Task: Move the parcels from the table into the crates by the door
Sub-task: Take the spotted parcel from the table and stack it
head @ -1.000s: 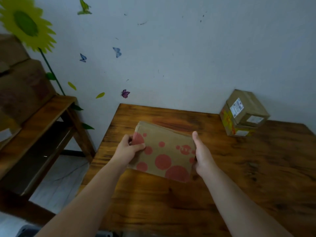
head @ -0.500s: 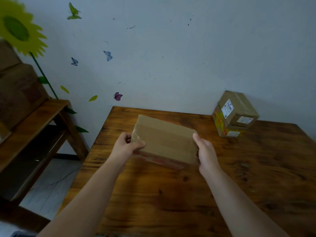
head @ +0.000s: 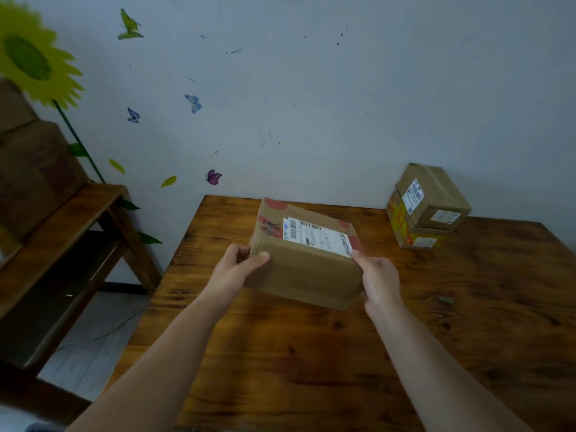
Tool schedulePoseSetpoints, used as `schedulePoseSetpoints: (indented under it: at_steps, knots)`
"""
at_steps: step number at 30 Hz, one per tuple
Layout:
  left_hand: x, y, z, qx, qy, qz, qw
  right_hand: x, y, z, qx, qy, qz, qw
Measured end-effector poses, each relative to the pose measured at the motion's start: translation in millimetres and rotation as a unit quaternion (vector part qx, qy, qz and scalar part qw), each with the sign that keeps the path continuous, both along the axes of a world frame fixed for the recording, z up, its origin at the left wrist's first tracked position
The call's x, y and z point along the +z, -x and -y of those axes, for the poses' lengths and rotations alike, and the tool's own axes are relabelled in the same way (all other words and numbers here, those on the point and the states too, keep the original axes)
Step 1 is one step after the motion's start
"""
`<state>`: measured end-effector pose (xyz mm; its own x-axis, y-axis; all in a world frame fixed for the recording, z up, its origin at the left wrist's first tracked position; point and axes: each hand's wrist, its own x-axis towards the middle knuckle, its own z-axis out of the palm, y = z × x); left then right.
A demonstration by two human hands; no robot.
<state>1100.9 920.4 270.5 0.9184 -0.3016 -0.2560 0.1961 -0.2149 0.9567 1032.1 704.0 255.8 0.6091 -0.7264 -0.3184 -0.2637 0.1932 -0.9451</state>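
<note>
Seemingly the pick-up step, with no crates in view. Above the wooden table [head: 311,375], toward its far edge at twelve o'clock: the parcel [head: 307,272], clamped at both ends; cannot tell whether clear of the wood. Long axis roughly ten to four o'clock, labelled face up, plain side toward six. At two o'clock, well apart, a stack [head: 428,207] of two more against the wall [head: 343,104]. Left hand [head: 237,271] curled round the nine o'clock end, right hand [head: 378,283] round the three o'clock end. Shipping label [head: 318,236] toward the right corner. Next, probably: lift level, keep both grips, turn to find the crates.
</note>
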Motion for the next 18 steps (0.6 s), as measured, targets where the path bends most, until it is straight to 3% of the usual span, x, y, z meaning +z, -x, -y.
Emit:
schedulePoseSetpoints:
  at_steps: [6,11,18]
  knots:
    - [-2.3,-9.3,8.2,0.103,0.027,-0.051,0.993,7.3,3.7,-4.6,0.028,0.053,0.021,0.998]
    - [-9.7,-8.5,2.8,0.096,0.076,-0.096,0.988,12.5,7.7,-3.8,0.078,0.087,0.089,0.989]
    - [-9.0,7.7,8.6,0.051,0.121,-0.083,0.988,18.2,3.2,-3.0,0.066,-0.053,0.206,0.975]
